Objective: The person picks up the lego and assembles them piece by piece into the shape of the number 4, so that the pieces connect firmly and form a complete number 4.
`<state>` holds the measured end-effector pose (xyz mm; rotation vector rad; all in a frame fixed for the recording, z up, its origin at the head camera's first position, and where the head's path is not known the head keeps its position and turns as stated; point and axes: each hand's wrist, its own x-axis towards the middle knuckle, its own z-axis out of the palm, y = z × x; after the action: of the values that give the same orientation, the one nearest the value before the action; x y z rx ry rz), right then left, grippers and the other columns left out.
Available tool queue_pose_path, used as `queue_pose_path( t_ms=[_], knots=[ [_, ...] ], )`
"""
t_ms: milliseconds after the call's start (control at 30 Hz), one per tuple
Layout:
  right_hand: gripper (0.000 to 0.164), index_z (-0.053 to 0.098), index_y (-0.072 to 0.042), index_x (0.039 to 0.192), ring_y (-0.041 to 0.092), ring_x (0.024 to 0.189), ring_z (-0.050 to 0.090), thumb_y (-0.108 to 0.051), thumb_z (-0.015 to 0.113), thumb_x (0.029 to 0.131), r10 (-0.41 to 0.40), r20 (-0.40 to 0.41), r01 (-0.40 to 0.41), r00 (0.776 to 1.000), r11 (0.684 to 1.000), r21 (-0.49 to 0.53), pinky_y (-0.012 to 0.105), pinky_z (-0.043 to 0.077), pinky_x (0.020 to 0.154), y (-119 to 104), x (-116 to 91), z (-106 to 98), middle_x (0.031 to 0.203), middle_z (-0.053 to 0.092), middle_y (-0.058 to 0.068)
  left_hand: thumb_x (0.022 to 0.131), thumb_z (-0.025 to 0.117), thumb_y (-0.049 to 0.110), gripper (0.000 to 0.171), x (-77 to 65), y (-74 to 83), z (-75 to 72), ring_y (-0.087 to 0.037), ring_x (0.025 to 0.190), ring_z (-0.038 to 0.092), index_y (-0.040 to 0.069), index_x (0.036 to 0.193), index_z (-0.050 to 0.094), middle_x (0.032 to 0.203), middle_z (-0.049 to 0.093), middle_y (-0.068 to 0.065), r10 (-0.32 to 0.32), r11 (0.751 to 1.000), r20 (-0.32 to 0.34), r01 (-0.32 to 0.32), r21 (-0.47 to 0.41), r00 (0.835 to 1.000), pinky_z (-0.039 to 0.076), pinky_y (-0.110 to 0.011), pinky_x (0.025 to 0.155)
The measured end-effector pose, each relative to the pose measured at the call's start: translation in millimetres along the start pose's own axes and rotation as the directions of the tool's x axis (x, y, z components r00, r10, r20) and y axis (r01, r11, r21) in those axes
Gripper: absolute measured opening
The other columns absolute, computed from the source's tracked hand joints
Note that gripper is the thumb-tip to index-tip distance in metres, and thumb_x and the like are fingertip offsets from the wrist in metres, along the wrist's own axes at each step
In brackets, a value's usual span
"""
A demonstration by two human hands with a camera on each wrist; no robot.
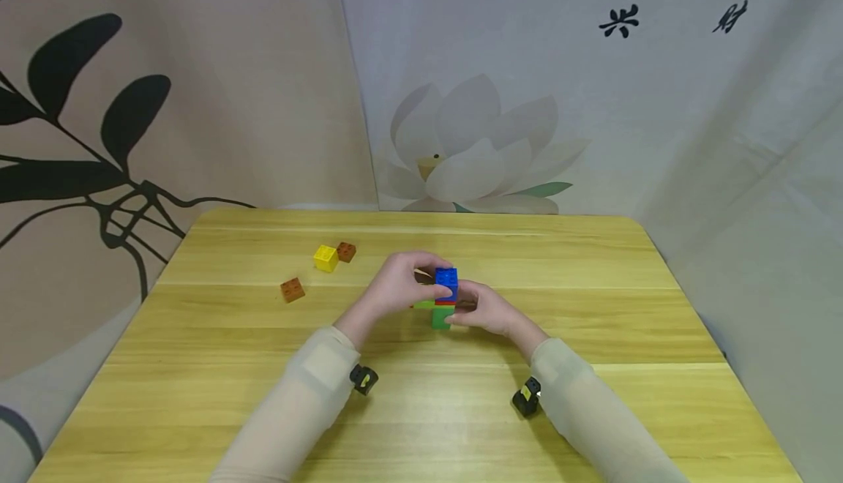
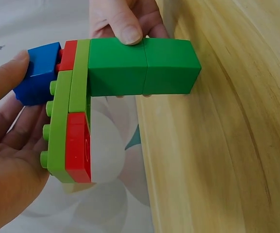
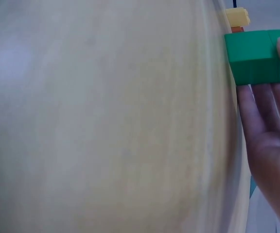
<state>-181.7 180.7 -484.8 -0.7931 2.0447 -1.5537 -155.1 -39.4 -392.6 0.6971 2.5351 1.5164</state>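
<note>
Block assembly (image 2: 80,80), one: standing upright between the hands, above or on the surface (image 1: 435,424); contact underneath cannot be told.

Hands, two: the left hand (image 1: 404,284) is pinching the blue block on top; the right hand (image 1: 486,310) is gripping the green column below, thumb on one side, fingers on the other.

Risks, as judged: the blue block (image 2: 39,73) is showing red studs in a gap beneath it, so uneven pressing could be seating it askew or popping it off. The lime arm is jutting to one side, so a push on it could be twisting the joint apart. A loosening right-hand grip could be letting the column tip.

Count, in the assembly: blue block, one; red pieces (image 2: 68,56), two visible; lime pieces (image 2: 61,126), apparently two, forming the arm; green blocks (image 2: 118,73), two, stacking as the column.

Count, lying loose toward the left: yellow block (image 1: 326,258), one; brown blocks (image 1: 293,290), two, one sitting just beside the yellow, one lying apart.
</note>
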Motion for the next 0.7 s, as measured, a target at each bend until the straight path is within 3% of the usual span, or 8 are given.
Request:
queue_pose_path(
  t_ms=[700],
  knots=[
    [0.051,0.053,0.003,0.137,0.029,0.116,0.059,-0.003,0.072,0.090,-0.007,0.000,0.007,1.000,1.000,0.000,0.039,0.050,0.098,0.2,-0.6,-0.1,0.127,0.062,0.018,0.083,0.081,0.010,0.030,1.6,-0.6,3.6,-0.019,0.093,0.064,0.004,0.111,0.071,0.102,0.069,-0.003,0.056,0.995,0.015,-0.057,0.084,0.998,0.056,-0.026,0.083]
  ],
)
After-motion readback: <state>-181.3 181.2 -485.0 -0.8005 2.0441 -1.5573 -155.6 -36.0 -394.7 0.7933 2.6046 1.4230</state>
